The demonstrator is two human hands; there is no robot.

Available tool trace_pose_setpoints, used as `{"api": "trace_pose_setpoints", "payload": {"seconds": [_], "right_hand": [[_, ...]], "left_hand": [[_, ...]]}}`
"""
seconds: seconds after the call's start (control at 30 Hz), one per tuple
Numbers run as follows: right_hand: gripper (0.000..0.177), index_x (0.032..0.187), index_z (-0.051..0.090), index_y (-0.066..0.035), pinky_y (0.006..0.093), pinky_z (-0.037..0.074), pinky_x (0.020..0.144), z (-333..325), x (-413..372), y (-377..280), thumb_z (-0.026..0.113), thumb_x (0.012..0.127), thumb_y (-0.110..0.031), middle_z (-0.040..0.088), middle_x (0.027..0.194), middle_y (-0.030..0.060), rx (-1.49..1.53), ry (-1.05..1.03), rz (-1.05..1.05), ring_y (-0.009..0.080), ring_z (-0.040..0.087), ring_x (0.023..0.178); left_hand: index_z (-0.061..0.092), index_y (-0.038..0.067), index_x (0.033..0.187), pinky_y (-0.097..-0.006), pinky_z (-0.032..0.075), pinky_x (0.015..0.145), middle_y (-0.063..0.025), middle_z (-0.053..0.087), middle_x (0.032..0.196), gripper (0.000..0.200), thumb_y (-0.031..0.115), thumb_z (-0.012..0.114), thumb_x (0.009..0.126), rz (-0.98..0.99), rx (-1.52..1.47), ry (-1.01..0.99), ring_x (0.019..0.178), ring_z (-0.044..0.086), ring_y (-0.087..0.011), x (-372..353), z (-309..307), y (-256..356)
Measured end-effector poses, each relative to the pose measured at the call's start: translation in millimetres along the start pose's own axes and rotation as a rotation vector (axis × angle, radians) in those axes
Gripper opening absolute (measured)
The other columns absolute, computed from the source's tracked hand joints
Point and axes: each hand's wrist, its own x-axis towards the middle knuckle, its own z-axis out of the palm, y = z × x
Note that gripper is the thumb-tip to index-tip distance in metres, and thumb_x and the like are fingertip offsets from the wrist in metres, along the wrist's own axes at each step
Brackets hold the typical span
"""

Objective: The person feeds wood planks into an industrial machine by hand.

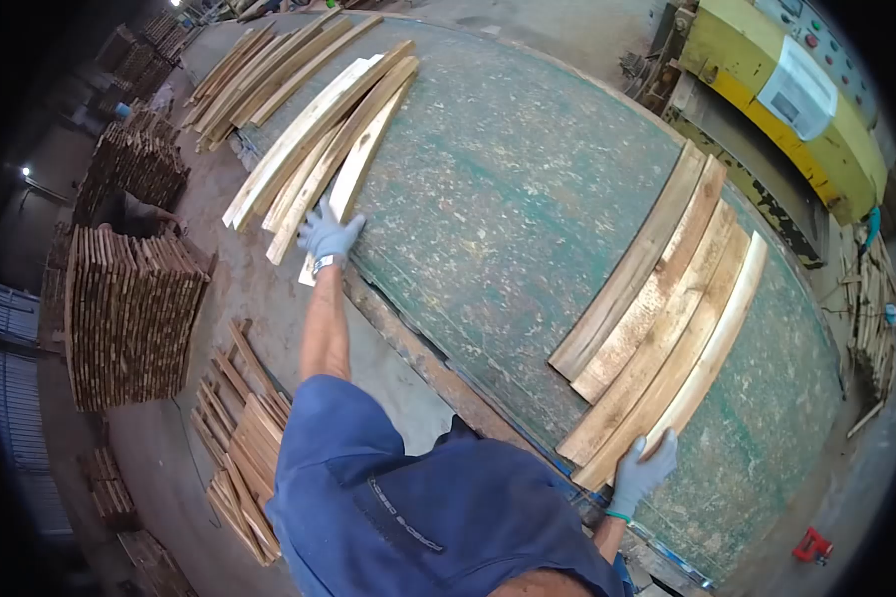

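On green table (pixel 508 199), planks (pixel 667 318); shirt lettering (pixel 403 512) illegible

view: head | faces: forward-down, fisheye | near: left hand (pixel 331 237), right hand (pixel 642 470), green table (pixel 528 199)

a broad green, scuffed work table (pixel 528 189) fills the middle. off its far right edge stands a yellow metal machine (pixel 826 149). left of the table stand tall stacks of brown wooden slats (pixel 129 308), with a loose heap of short slats (pixel 244 438) nearer. a small red object (pixel 812 545) sits off its near right corner.
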Motion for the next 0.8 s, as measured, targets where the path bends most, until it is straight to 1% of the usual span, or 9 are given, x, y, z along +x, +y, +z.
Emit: {"api": "trace_pose_setpoints", "payload": {"seconds": [0.03,0.17,0.2,0.3,0.33,0.43,0.47,0.6,0.8], "right_hand": [[0.056,0.137,0.048,-0.001,0.0497,0.037,0.105,-4,-1,-2,0.064,0.09,-0.028,0.052,0.134,0.0247,-0.005,-0.007,0.004,0.0422,0.046,0.123],[0.055,0.137,0.048,-0.001,0.0479,0.038,0.106,-4,0,-1,0.064,0.09,-0.026,0.052,0.135,0.0226,-0.005,-0.002,-0.024,0.0405,0.047,0.124],[0.056,0.137,0.048,-0.001,0.0494,0.038,0.105,-5,0,0,0.064,0.09,-0.027,0.052,0.133,0.0243,-0.002,-0.003,-0.026,0.0421,0.047,0.122],[0.059,0.137,0.047,0.0,0.0526,0.039,0.101,-3,0,0,0.065,0.088,-0.028,0.051,0.131,0.0277,-0.005,0.012,-0.025,0.0452,0.048,0.117],[0.059,0.137,0.047,0.0,0.0526,0.039,0.101,-2,0,2,0.065,0.088,-0.028,0.051,0.13,0.0277,-0.005,0.018,-0.034,0.0453,0.048,0.117],[0.06,0.136,0.047,0.0,0.0526,0.04,0.1,-3,1,-2,0.066,0.086,-0.027,0.052,0.129,0.0281,0.002,0.013,-0.035,0.0459,0.049,0.115],[0.06,0.135,0.048,0.0,0.0526,0.04,0.099,-3,1,-1,0.066,0.086,-0.027,0.052,0.128,0.0282,-0.001,0.016,-0.032,0.046,0.049,0.115],[0.059,0.133,0.049,0.001,0.0526,0.04,0.098,-8,3,-6,0.067,0.084,-0.027,0.053,0.124,0.0282,0.006,0.023,-0.029,0.0462,0.049,0.113],[0.059,0.132,0.05,0.0,0.0527,0.041,0.097,-7,4,-6,0.067,0.084,-0.029,0.053,0.124,0.0277,0.04,0.052,-0.033,0.045,0.049,0.111]], "left_hand": [[0.034,0.018,0.152,-0.0491,0.034,0.109,-0.0247,0.047,0.142,0.097,0.071,0.062,0.077,0.005,-0.153,-0.16,0.136,0.038,-0.0398,14,21,-25],[0.035,0.015,0.151,-0.0501,0.046,0.095,-0.0289,0.058,0.125,0.081,0.061,0.057,0.088,0.083,-0.126,-0.091,0.118,0.057,-0.0436,-4,29,-8],[0.041,0.008,0.146,-0.0486,0.051,0.088,-0.0298,0.065,0.108,0.078,0.06,0.056,0.089,0.12,-0.219,-0.104,0.104,0.064,-0.0445,-16,17,1],[0.046,-0.001,0.141,-0.048,0.051,0.087,-0.0305,0.067,0.1,0.078,0.058,0.056,0.09,0.256,-0.396,-0.168,0.098,0.065,-0.0451,-58,-6,25],[0.056,-0.006,0.127,-0.0472,0.055,0.078,-0.0256,0.069,0.093,0.071,0.054,0.059,0.09,0.393,-0.566,-0.059,0.091,0.069,-0.0389,-66,-3,29],[0.058,-0.003,0.117,-0.0429,0.058,0.069,-0.02,0.068,0.087,0.06,0.05,0.064,0.089,0.023,-1.386,-0.947,0.081,0.069,-0.031,-94,-30,47],[0.057,-0.002,0.109,-0.0386,0.059,0.063,-0.0154,0.064,0.085,0.054,0.046,0.067,0.088,-0.043,-1.536,-1.071,0.075,0.067,-0.0242,-110,-39,55],[0.054,-0.008,0.117,-0.0375,0.06,0.068,-0.0169,0.065,0.095,0.059,0.042,0.061,0.088,-0.079,-1.898,-1.228,0.073,0.066,-0.0255,-154,-31,76],[0.054,-0.01,0.116,-0.0374,0.06,0.069,-0.0179,0.065,0.094,0.059,0.04,0.061,0.086,-0.106,-1.898,-1.218,0.076,0.066,-0.0254,-193,-32,91]]}}
